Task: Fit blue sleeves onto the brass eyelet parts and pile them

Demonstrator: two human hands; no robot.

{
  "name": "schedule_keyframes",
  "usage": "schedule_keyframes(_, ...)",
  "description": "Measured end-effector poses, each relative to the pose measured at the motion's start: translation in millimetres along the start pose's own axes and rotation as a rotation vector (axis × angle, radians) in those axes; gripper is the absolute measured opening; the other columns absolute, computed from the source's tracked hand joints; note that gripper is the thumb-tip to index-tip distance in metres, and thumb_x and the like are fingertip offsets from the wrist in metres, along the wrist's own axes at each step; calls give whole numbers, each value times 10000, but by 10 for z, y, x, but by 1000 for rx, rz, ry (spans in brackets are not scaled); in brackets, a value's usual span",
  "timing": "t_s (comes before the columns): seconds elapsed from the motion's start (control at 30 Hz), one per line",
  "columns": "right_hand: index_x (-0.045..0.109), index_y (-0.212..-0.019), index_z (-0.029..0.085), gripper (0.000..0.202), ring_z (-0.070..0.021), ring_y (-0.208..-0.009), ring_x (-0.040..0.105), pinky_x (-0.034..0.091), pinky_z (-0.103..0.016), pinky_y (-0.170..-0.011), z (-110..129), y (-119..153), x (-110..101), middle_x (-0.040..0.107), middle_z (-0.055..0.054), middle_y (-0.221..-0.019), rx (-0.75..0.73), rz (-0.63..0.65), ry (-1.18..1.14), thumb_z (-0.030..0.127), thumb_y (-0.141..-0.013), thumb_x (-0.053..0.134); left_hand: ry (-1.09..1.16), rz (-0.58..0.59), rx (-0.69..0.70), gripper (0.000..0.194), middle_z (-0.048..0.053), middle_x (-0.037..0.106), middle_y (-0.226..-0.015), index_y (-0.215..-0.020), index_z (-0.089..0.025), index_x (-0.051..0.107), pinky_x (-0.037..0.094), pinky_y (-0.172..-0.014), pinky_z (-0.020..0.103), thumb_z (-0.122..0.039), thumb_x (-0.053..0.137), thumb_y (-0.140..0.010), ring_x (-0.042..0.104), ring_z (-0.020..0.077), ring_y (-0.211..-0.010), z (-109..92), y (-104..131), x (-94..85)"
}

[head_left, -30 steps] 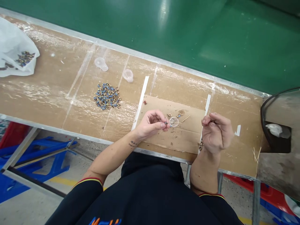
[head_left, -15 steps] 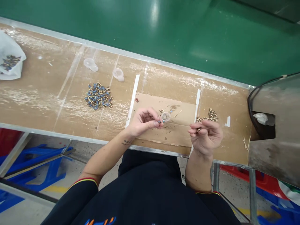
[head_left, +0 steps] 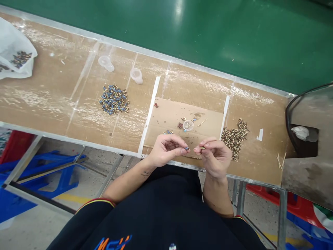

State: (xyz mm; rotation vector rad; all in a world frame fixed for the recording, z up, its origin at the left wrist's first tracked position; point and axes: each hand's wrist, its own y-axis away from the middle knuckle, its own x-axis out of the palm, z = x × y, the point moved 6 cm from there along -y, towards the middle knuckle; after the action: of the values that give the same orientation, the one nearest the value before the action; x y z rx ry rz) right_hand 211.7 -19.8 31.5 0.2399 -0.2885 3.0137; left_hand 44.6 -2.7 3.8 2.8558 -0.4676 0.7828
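Note:
Between thumb and forefinger, my left hand [head_left: 169,150] pinches a small blue piece [head_left: 187,148]. Close on its right, my right hand [head_left: 215,156] grips a small brass-coloured piece [head_left: 202,148]; the exact kind of either piece is too small to tell. Beyond the hands, a small clear cup [head_left: 187,125] with a thin stick across it stands on a cardboard sheet [head_left: 169,113]. Several blue-and-brass pieces [head_left: 168,132] lie just past my left hand. A heap of brass-coloured pieces [head_left: 235,137] is to the right of my right hand.
A pile of blue-and-brass pieces [head_left: 113,99] lies left of the cardboard. Two clear plastic cups [head_left: 136,75] sit behind it. A white bag [head_left: 19,52] with more pieces is at far left. On the right stand thin sticks [head_left: 279,160] and a metal box [head_left: 307,166].
My right hand has moved left from beside the brass heap, bringing its piece close to my left hand. My left hand has come slightly nearer my body. The view has shifted a little.

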Motion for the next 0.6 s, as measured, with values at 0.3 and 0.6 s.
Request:
schedule_keyframes(0.3,767,-963,270,61,-129,-730,735,640,-250,-636,-62,54,89,748,-4,-881,-36,95,-80,268,-939,823,91,15,85,206,59,795,-791,-811,-169,763,615,-660,219,-323,889,-868,747,133,-686,3,25,32)
schedule_keyframes(0.6,794,-1019,292,73,-140,-761,760,644,-256,-632,-113,72,120,722,-7,-903,21,90,-92,242,-965,789,166,38,186,59,49,813,-828,-901,-178,795,636,-693,182,-204,847,-906,779,121,-737,2,19,32)
